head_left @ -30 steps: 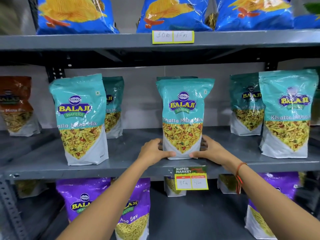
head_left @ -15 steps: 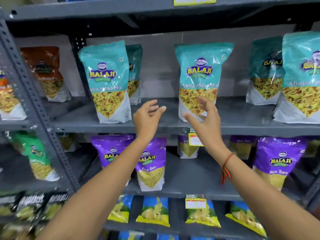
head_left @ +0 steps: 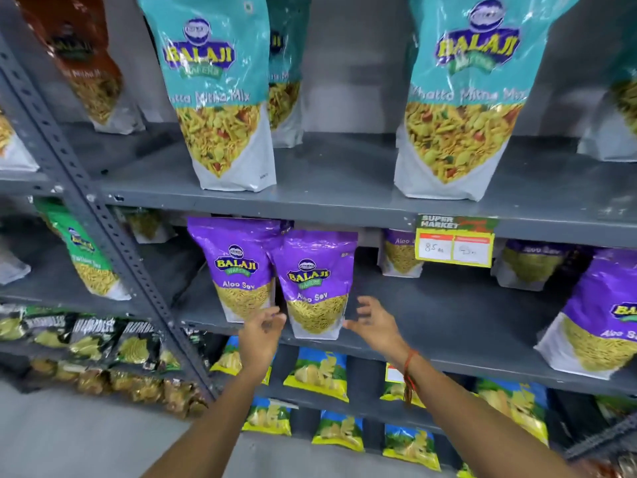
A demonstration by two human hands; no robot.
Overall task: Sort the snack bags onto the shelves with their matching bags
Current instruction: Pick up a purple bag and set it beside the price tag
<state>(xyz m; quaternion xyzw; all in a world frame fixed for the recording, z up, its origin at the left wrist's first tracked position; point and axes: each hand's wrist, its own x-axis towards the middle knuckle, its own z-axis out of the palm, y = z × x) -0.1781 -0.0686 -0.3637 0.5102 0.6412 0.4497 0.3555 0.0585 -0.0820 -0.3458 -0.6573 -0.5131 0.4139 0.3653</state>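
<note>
Two purple Aloo Sev bags stand side by side on the middle grey shelf (head_left: 448, 305): one further left (head_left: 238, 267) and one in front (head_left: 315, 281). My left hand (head_left: 262, 336) and my right hand (head_left: 374, 326) flank the lower part of the front bag, fingers spread and a little blurred, with a small gap to the bag on each side. Neither hand holds anything. On the shelf above stand teal Khatta Mitha Mix bags, one left (head_left: 220, 94) and one right (head_left: 462, 98).
A slanted grey upright (head_left: 86, 201) divides this rack from the left one, which holds a brown bag (head_left: 86, 60), a green bag (head_left: 86, 257) and black bags (head_left: 93, 339). A price tag (head_left: 453, 241) hangs on the upper shelf edge. More purple bags stand at right (head_left: 606, 312); blue-yellow bags (head_left: 317, 370) fill lower shelves.
My hands let go of the teal bag on the upper shelf and dropped down to the purple Aloo Sev bag one shelf below. The view tilted down and moved closer.
</note>
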